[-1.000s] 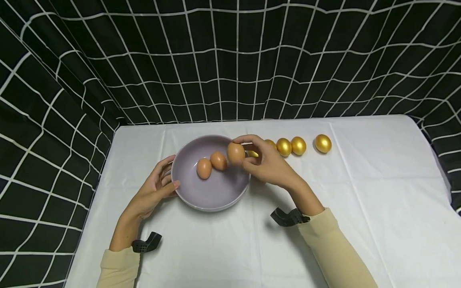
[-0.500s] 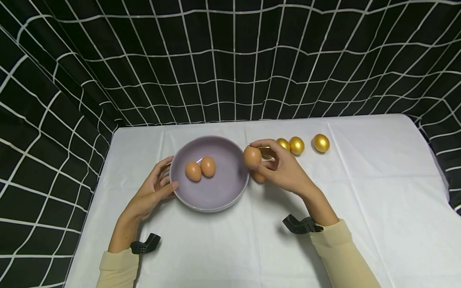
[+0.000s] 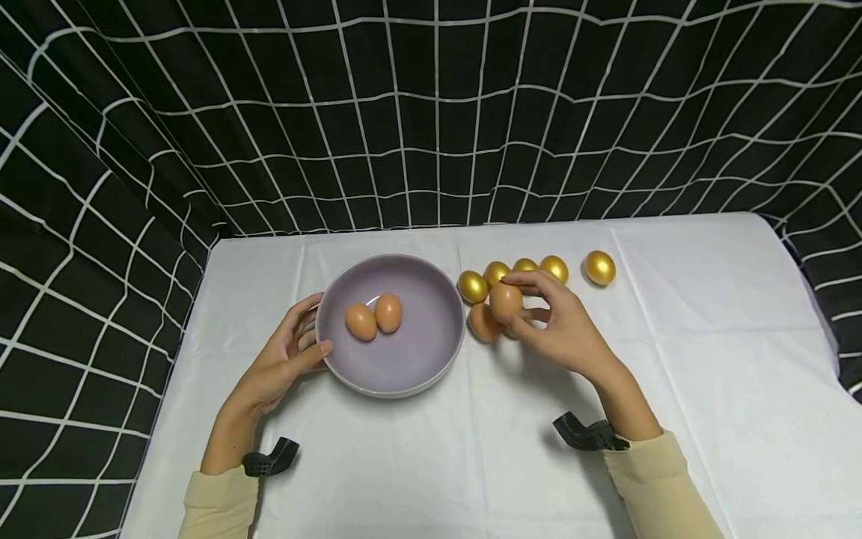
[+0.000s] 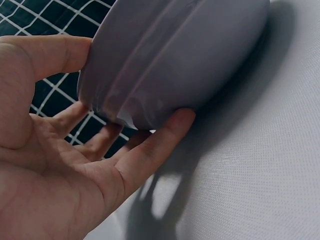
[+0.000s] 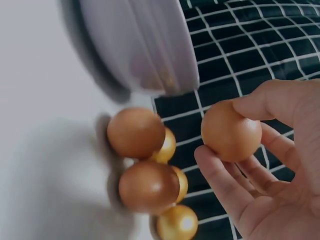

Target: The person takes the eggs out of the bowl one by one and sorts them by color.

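Right hand (image 3: 562,326) pinches a brown egg (image 3: 506,301) above two other eggs (image 3: 481,324) beside the purple bowl (image 3: 404,370), whose edge my left hand (image 3: 277,367) grips. I judge the egg light, stiff, smooth, fragile: best held gently around its middle.

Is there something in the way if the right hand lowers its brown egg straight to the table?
Probably yes: in the head view, the held egg partly hides one brown egg lying on the table, and another brown egg lies beside it, nearer the bowl. Gold eggs lie just beyond.
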Demonstrator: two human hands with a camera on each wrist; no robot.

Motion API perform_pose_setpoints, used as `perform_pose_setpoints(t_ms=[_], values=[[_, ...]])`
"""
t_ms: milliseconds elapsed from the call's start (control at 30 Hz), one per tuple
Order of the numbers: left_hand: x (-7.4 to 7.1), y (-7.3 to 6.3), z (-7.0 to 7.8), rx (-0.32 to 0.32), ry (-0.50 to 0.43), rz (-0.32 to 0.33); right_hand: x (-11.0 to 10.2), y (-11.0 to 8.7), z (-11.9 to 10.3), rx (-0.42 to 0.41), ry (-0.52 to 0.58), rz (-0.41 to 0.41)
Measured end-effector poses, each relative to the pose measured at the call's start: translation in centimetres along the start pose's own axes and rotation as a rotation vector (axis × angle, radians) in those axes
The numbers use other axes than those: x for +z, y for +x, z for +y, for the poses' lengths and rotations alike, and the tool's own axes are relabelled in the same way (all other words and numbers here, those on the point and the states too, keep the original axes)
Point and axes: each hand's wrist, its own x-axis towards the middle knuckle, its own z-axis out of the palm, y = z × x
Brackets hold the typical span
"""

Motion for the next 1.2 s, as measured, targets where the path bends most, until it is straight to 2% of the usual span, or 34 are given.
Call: perform_pose_setpoints(t_ms=[200,367,800,967,1200], values=[[0.0,0.0,0.0,0.004,-0.004,-0.001,-1.0,-0.7,0.6,-0.023,-0.064,0.017],[0.0,0.0,-0.1,0.003,0.002,0.002,-1.5,-1.0,1.3,-0.034,-0.166,0.021],[0.0,0.0,-0.1,-0.006,0.007,0.007,-2.5,-1.5,2.5,-0.009,-0.369,0.001],[0.0,0.0,-0.1,-0.011,0.006,0.008,-2.5,-1.6,3.1,-0.013,-0.406,0.004],[0.0,0.1,-0.1,-0.005,0.0,0.0,-2.5,-1.8,4.0,0.029,-0.435,-0.008]])
